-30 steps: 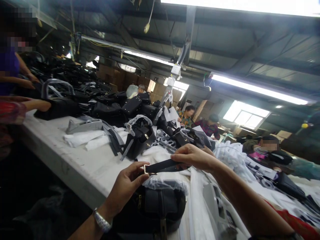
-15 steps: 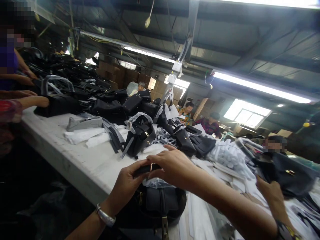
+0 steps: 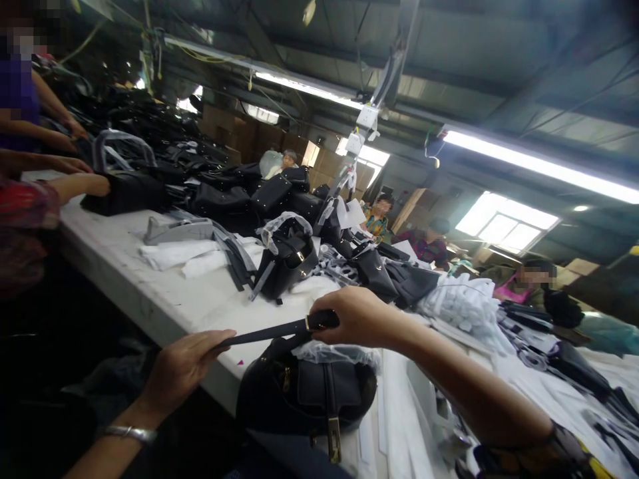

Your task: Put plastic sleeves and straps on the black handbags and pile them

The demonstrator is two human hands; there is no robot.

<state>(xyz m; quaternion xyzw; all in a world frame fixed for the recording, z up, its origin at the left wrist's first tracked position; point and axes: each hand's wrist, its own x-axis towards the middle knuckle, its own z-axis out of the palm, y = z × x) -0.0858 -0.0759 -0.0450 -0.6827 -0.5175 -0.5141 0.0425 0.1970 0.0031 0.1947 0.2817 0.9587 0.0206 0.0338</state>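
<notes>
Between my hands a black strap [image 3: 272,331] with a gold buckle is stretched out, above a black handbag. My left hand [image 3: 182,366], a silver bangle on its wrist, pinches the strap's left end. Near the buckle, my right hand [image 3: 344,316] grips the folded other end. Right below sits the black handbag [image 3: 309,406] at the table's near edge, with a gold clasp hanging at its front. Clear plastic wrap [image 3: 339,354] covers the bag's handle.
Across the white table [image 3: 170,299], another black handbag [image 3: 287,259] with a wrapped handle stands ahead. Black bags [image 3: 224,199] pile up farther back. At left, co-workers' arms reach to a bag [image 3: 130,193]. White padding [image 3: 459,299] and strips lie at right.
My hands have moved apart, my left hand going left and down, so the strap is now drawn out straight. At right, a co-worker's hand and the bag it held have left that spot.
</notes>
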